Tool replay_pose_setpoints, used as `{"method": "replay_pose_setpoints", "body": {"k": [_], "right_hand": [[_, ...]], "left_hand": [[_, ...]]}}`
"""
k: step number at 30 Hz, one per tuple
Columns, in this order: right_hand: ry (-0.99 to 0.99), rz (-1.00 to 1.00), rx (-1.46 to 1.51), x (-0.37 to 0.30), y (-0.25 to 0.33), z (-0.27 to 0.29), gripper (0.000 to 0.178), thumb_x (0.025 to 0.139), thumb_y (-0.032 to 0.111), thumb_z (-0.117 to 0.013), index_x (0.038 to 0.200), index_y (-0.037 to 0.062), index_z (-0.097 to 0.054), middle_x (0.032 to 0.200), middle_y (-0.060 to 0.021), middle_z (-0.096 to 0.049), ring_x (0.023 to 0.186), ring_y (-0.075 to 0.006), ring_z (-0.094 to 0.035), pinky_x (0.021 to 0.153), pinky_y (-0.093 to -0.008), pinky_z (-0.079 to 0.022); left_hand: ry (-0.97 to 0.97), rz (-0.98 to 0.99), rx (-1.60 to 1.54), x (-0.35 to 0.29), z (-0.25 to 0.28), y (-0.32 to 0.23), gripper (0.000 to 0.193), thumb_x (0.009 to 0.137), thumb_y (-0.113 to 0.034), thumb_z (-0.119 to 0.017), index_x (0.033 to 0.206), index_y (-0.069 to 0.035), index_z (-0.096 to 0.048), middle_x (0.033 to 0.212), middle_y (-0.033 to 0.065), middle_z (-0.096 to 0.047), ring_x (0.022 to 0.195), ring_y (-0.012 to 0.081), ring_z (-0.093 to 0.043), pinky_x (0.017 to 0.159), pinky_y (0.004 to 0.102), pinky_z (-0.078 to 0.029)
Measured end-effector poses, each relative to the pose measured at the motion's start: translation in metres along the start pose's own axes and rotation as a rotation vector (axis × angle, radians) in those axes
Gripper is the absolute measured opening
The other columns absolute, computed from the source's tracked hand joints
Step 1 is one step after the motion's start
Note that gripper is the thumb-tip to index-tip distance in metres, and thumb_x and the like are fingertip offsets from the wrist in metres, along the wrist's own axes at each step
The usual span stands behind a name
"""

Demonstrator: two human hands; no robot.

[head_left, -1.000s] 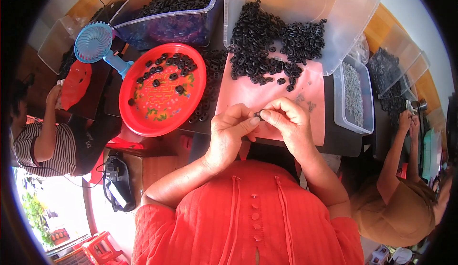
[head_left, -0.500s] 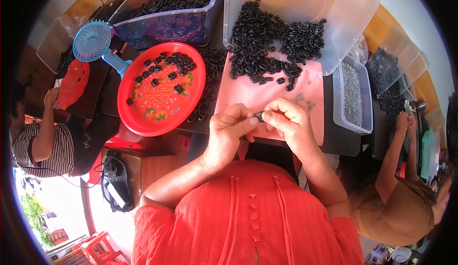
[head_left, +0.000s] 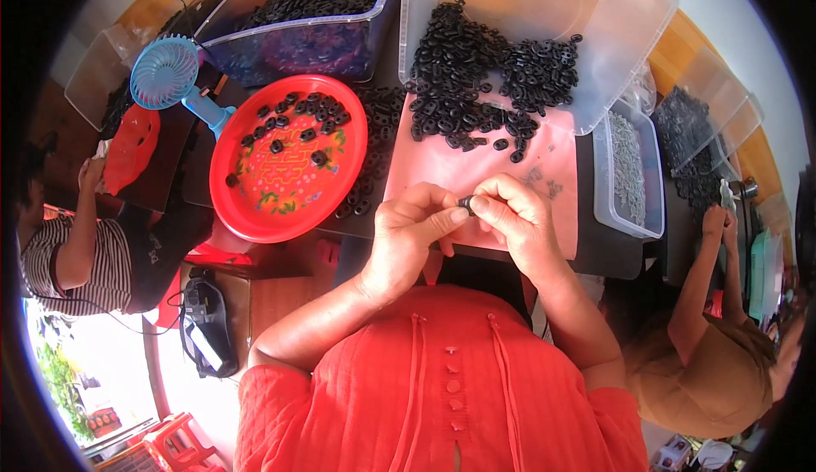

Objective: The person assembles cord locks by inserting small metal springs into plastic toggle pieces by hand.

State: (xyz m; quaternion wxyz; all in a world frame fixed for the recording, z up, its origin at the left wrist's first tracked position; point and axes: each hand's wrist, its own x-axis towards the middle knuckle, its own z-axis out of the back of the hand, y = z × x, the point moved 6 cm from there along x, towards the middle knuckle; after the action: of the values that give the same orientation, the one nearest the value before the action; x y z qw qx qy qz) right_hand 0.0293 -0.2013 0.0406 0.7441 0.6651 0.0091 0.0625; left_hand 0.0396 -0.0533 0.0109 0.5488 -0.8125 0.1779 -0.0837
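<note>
Between my two hands is a small black oval plastic piece (head_left: pixel 465 203), pinched at the fingertips above the near part of the pink sheet (head_left: pixel 425 179). My left hand (head_left: pixel 410 232) is closed, its thumb pressed against the piece. Closed as well, my right hand (head_left: pixel 515 218) grips the same piece from the other side; my fingers hide most of it. Beyond my hands lies a heap of similar black pieces (head_left: pixel 455 72), spilling from a tipped clear plastic bin (head_left: pixel 608 25). Small grey metal bits (head_left: pixel 544 184) are scattered on the sheet.
Left of the sheet stands a red round tray (head_left: pixel 344 187) with several black pieces. A blue handheld fan (head_left: pixel 164 72) and a filled bin (head_left: pixel 289 51) are behind it. To the right is a clear box (head_left: pixel 605 191) of grey metal parts. Co-workers sit on both sides.
My hands stay almost in place, still holding the black piece. The piece has turned slightly between my fingertips, and my right fingers have shifted a little.
</note>
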Motion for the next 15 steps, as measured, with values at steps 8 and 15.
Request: {"method": "replay_pose_setpoints", "body": {"k": [8,15], "right_hand": [[0.224,-0.01,0.05,-0.004,0.008,-0.001,0.017,0.094,0.014,-0.063,0.083,0.0019,-0.06,0.07,0.0001,-0.058,0.056,-0.0031,-0.046,0.048,-0.0186,-0.033],[0.237,-0.144,0.195,-0.009,0.007,-0.008,0.019,0.093,0.016,-0.064,0.081,0.0025,-0.06,0.068,0.0009,-0.057,0.062,-0.005,-0.052,0.052,-0.0218,-0.039]], "left_hand": [[0.167,-0.131,-0.004,-0.008,-0.009,-0.013,0.025,0.084,0.003,-0.071,0.107,-0.001,-0.063,0.09,0.0053,-0.067,0.071,0.0074,-0.062,0.054,0.0198,-0.049],[0.239,-0.257,-0.005,-0.01,-0.011,-0.021,0.028,0.077,0.007,-0.075,0.103,0.0,-0.064,0.095,0.0068,-0.065,0.079,0.0116,-0.063,0.062,0.0228,-0.055]]}}
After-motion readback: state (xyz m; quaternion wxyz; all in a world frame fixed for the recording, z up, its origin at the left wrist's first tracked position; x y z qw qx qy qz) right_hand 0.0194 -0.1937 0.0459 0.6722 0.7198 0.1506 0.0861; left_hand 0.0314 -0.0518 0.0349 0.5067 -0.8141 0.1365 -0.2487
